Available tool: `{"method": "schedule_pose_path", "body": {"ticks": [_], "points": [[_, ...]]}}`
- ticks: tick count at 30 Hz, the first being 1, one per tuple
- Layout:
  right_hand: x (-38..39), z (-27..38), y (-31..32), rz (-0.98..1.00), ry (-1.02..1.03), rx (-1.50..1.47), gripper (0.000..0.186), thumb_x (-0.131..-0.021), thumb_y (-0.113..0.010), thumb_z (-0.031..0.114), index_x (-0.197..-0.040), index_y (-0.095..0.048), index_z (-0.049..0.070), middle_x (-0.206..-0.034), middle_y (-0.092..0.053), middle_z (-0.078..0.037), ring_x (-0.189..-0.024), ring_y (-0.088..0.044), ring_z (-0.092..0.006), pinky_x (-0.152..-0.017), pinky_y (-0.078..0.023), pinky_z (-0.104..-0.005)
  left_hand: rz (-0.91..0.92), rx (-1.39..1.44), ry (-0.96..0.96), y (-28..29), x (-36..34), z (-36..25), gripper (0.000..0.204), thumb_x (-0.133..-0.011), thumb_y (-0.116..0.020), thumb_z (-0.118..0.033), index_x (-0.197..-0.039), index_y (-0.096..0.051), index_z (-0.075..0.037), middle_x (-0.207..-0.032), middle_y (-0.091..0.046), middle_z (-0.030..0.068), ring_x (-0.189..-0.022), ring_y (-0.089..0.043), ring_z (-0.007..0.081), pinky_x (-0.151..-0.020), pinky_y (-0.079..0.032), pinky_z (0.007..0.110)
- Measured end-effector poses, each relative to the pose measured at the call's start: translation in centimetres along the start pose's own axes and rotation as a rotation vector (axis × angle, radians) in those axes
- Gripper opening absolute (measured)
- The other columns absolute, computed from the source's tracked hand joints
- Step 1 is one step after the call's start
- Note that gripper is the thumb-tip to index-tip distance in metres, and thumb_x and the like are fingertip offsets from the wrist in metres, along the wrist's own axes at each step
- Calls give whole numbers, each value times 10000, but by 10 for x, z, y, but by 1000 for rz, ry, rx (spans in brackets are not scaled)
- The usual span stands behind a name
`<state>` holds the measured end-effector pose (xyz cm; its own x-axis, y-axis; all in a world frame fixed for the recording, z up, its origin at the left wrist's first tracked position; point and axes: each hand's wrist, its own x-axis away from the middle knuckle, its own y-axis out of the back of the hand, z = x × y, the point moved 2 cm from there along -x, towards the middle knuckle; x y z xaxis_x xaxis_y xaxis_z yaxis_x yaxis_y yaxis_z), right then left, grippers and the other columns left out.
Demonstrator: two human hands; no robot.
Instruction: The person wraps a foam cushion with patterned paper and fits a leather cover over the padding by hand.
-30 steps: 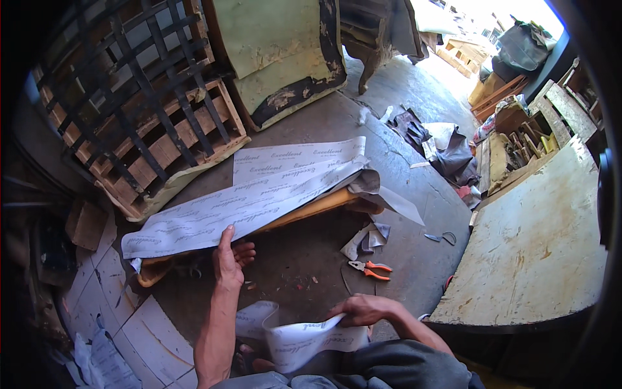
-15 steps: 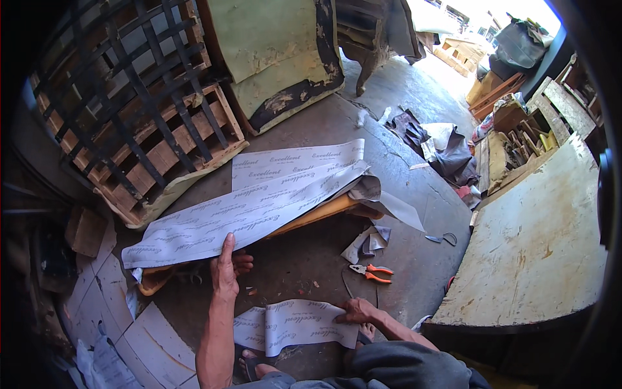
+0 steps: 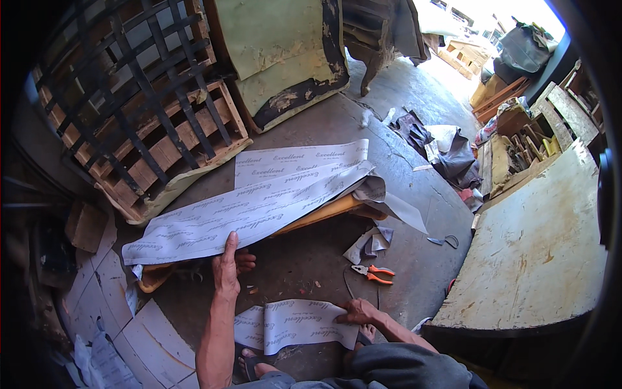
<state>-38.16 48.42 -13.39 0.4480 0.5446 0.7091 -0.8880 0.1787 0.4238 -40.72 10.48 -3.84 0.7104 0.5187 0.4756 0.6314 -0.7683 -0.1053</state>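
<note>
A long white-backed upholstery sheet point(image 3: 259, 205), printed in grey, lies over a padded yellowish piece point(image 3: 322, 216). One end of the sheet folds over and shows a grey face. At its near edge is my left hand point(image 3: 229, 264), thumb upright against the sheet and fingers apart to the right, gripping nothing that I can see. My right hand point(image 3: 357, 312) pinches the right end of a smaller white printed piece point(image 3: 297, 326), which lies creased between my feet. Orange-handled pliers point(image 3: 374, 273) rest on the floor just beyond that hand, with grey scraps point(image 3: 370, 247) behind them.
A wooden frame with black webbing point(image 3: 155, 110) leans at the far left, beside a worn greenish panel point(image 3: 285, 61). A pale board point(image 3: 525, 243) stands to the right. Scissors point(image 3: 444, 242) lie near it. Dark offcuts point(image 3: 453, 155) and scrap wood point(image 3: 528, 146) are farther back.
Both hands and the sheets stay almost in place. The view has shifted slightly, moving the background a little to the right.
</note>
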Motion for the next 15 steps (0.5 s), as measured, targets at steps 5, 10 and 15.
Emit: {"method": "schedule_pose_path", "body": {"ticks": [5,10,15], "points": [[-4,-9,-3,-7,14,31,588,-875,-691,523,-1344,-676,168,-1100,-754,-179,-1036,-722,-357,-908,-541,-440,20,-3,16,0,-2,1,705,-877,-752,-604,-1125,-646,48,-846,-672,120,-604,-709,187,-491,-576,286],[-4,-8,-3,0,4,36,597,-864,-696,536,-1328,-683,162,-1106,-751,-181,-1040,-718,-361,-910,-539,-447,11,9,-19,-3,2,-2,714,-876,-751,-610,-1119,-645,53,-836,-673,120,-596,-707,188,-490,-576,285],[-3,-4,-2,-15,-11,35,559,-855,-687,532,-1273,-717,161,-1097,-749,-186,-1043,-713,-377,-918,-539,-464,-1,13,-37,-3,3,-3,716,-875,-752,-611,-1113,-644,56,-819,-674,120,-590,-705,188,-485,-571,286]]}}
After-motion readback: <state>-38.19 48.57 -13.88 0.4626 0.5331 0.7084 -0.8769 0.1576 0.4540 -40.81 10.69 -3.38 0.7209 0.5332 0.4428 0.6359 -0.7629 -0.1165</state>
